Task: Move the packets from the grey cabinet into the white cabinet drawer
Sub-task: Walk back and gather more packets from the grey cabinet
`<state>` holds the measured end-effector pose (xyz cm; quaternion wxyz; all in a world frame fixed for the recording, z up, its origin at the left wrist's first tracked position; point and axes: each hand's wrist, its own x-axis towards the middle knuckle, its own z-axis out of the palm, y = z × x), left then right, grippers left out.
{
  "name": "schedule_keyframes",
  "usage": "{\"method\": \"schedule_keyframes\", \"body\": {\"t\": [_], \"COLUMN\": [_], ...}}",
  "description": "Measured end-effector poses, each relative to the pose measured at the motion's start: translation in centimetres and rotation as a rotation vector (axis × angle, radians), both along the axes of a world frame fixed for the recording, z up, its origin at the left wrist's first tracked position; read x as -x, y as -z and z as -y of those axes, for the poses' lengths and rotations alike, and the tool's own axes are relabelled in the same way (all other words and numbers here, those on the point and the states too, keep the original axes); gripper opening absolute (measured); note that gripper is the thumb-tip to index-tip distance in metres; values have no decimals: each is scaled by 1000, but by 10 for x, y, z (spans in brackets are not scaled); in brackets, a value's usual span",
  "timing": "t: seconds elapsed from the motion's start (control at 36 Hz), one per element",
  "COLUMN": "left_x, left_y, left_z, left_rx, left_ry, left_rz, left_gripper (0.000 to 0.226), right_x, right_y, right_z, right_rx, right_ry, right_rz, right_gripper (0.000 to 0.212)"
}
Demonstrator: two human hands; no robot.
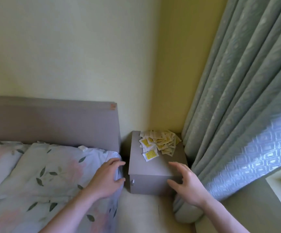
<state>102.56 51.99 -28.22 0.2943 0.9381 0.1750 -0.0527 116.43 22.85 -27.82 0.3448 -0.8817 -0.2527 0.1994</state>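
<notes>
A small grey cabinet [146, 167] stands in the corner between the bed and the curtain. Several yellow and white packets [160, 142] lie in a loose pile on the back of its top, one packet [150, 154] lying nearest the front. My left hand [107, 178] hovers over the edge of the bed, fingers spread and holding nothing. My right hand [185, 182] hangs at the cabinet's front right corner with fingers spread, also holding nothing. No white cabinet is in view.
A bed with a leaf-patterned duvet [43, 179] and a grey headboard [52, 120] fills the left. A grey-green curtain [237, 98] hangs close against the cabinet's right side. A small knob [132, 182] sits on the cabinet's front. Pale floor [141, 214] lies before it.
</notes>
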Motion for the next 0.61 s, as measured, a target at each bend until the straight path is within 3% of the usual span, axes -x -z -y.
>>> {"method": "schedule_keyframes", "body": {"t": [0.25,0.61], "left_x": [-158,-327], "left_y": [55,138], "left_z": [-16,-43], "left_rx": [128,209], "left_ry": [69,-78], "left_rz": [-154,-315], "left_gripper": [57,48], "right_x": [-118,-328], "right_y": [34,116], "right_z": [-33,-108], "right_rx": [73,156], "right_ry": [77,86], "right_rz": [-96,-272], "right_gripper": [62,44]}}
